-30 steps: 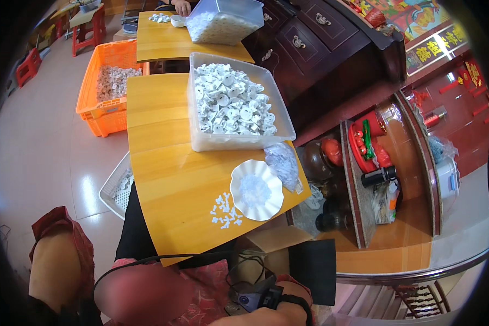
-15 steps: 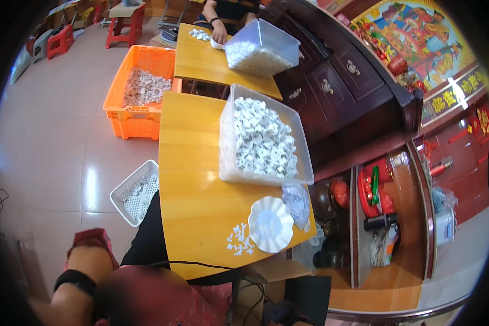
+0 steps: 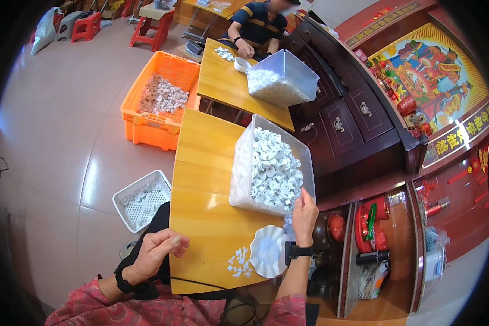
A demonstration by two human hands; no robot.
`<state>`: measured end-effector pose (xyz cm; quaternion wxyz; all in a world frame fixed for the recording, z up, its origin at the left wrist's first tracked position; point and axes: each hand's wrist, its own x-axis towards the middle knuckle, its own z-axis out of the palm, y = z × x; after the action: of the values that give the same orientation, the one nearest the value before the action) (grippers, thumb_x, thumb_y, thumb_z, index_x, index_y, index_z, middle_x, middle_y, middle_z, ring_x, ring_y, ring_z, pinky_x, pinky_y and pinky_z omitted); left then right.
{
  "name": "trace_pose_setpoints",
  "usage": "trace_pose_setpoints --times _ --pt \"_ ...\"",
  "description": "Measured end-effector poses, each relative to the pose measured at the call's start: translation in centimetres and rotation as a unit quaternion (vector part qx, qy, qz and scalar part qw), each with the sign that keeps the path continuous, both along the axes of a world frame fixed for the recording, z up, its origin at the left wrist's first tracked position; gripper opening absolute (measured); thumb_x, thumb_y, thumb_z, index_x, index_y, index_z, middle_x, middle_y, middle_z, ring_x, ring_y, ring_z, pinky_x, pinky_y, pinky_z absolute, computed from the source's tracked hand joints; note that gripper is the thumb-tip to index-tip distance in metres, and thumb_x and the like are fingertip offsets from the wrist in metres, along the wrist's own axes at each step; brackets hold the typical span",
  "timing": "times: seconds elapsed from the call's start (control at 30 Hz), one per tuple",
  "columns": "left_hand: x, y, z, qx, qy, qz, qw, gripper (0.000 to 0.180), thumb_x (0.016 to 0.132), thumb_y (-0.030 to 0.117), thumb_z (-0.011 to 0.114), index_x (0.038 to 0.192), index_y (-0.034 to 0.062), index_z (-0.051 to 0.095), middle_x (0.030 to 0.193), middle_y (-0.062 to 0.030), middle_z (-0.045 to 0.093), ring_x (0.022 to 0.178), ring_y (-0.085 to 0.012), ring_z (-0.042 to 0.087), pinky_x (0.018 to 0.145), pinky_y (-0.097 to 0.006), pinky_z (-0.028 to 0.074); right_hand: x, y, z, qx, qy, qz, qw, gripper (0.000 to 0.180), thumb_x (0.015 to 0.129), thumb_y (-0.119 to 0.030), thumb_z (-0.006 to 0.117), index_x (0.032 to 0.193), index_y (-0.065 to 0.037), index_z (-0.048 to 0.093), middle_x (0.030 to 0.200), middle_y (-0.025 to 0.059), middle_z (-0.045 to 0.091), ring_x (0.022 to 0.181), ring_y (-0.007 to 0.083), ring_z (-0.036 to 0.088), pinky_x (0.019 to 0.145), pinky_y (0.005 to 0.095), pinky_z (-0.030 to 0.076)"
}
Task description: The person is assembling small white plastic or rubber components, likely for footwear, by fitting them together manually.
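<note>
Clear bin of white plastic parts sits on the far-right part of our wooden table. Our right hand rests on its near corner, fingers together & curled over the rim, holding no part that we can see. Left hand hovers at the table's left edge, loosely curled, empty. White scalloped dish & a few loose pieces lie just beside the wrist. Best approach, we judge: steady the bin w/ the palm, pick parts from the near corner.
</note>
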<state>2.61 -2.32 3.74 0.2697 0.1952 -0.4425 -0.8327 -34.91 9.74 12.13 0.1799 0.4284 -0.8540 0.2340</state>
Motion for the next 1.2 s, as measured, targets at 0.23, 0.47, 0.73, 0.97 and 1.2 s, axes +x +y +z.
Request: trace_pose_setpoints --times 0.23,0.47,0.73,0.97,1.2 --pt "-0.3 2.0 -2.6 0.082 -0.047 -0.072 0.993 0.032 0.099 0.023 0.055 0.108 -0.0055 0.066 0.094 -0.009 0.068 0.078 -0.0132 0.064 0.073 -0.027 0.053 -0.6 -0.7 -1.5 -0.071 -0.085 -0.029 0.993 0.015 0.078 -0.003 0.067 0.093 0.0 0.071 0.089 0.0141 0.068 0.083 0.0282 0.066 0.075 0.0362 0.051" --pt "-0.9 5.2 -3.4 -0.334 -0.026 -0.186 0.924 0.037 0.087 0.028 0.069 0.109 -0.0016 0.065 0.111 -0.016 0.062 0.103 -0.0275 0.061 0.087 -0.035 0.05 0.0 0.0 -2.5 -0.183 -0.165 -0.017 0.969 0.017 0.075 0.002 0.071 0.092 0.001 0.071 0.082 0.0061 0.068 0.074 0.0133 0.064 0.07 0.027 0.051" --pt "0.1 7.0 -4.5 -0.51 0.044 -0.37 0.775 0.031 0.092 0.033 0.06 0.094 0.0036 0.067 0.098 -0.0151 0.064 0.096 -0.035 0.061 0.078 -0.045 0.051 4.7 0.8 -0.1 -0.38 -0.308 0.001 0.872 0.019 0.083 0.001 0.07 0.102 0.002 0.066 0.094 0.0048 0.067 0.085 0.0108 0.061 0.08 0.0257 0.049" --pt "0.7 7.8 -8.2 -0.484 0.071 -0.492 0.72 0.034 0.095 0.031 0.053 0.078 0.0044 0.065 0.095 -0.0169 0.061 0.094 -0.0346 0.061 0.075 -0.043 0.051 11.1 5.5 -1.4 -0.476 -0.635 0.116 0.597 0.018 0.089 0.004 0.061 0.107 0.0 0.06 0.107 0.0091 0.064 0.094 0.0176 0.06 0.084 0.0304 0.047" --pt "0.3 5.3 -3.1 -0.369 -0.03 -0.295 0.881 0.044 0.09 0.019 0.068 0.126 0.0007 0.052 0.104 -0.0125 0.058 0.097 -0.0206 0.062 0.079 -0.033 0.052 19.7 8.5 -7.1 -0.339 -0.717 0.032 0.609 0.017 0.085 0.007 0.065 0.101 0.003 0.062 0.096 0.012 0.066 0.087 0.0168 0.063 0.082 0.0296 0.05"
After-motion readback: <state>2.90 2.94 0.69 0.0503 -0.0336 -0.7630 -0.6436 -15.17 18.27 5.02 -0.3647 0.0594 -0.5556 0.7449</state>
